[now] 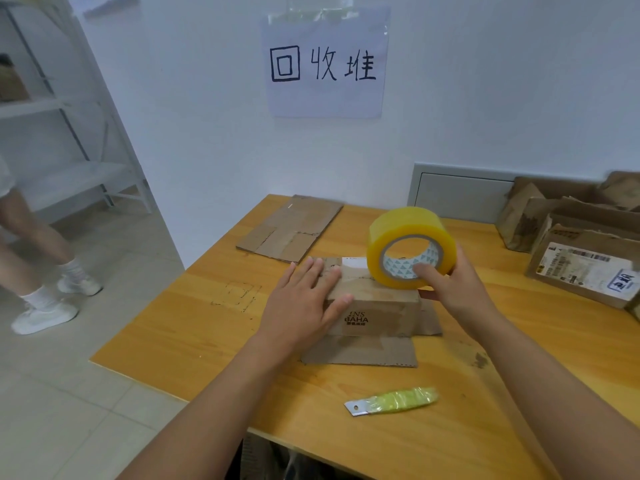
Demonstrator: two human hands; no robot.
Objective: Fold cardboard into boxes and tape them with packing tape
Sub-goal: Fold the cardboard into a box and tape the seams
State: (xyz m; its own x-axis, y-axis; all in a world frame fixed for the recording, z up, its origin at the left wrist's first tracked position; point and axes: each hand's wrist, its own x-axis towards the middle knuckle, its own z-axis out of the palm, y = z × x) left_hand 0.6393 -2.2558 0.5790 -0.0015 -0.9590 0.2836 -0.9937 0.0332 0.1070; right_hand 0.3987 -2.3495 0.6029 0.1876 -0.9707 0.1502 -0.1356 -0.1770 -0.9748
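A small cardboard box [374,301] sits near the middle of the wooden worktop [194,317], its bottom flaps splayed flat on the wood toward 6 o'clock and 3 o'clock. The left hand [304,299] lies flat over the box's 9 o'clock end, fingers straight and spread, pressing the top down; its grip is released, with nothing curled round anything. The right hand [453,289] has a roll of yellow packing tape [410,247] in its grip, one finger hooked into the core and the rest wrapped behind the roll. The roll stands on edge, its lower rim touching the top of the box at the 3 o'clock end.

At 6 o'clock from the box, well apart from it, a utility knife [391,401] lies on the worktop, its handle wrapped in shiny green film and its blade pointing to 9 o'clock. At 11 o'clock a flattened cardboard sheet [289,228] lies by the wall. Out at 2 to 3 o'clock stands a cluster of worn used cartons [575,244], one bearing a shipping label. A handwritten paper sign [325,64] is taped to the wall at 12 o'clock. Off the worktop at 9 o'clock, someone's legs in white socks and sneakers [45,313] stand on the tiled floor, with white shelving [69,133] behind.
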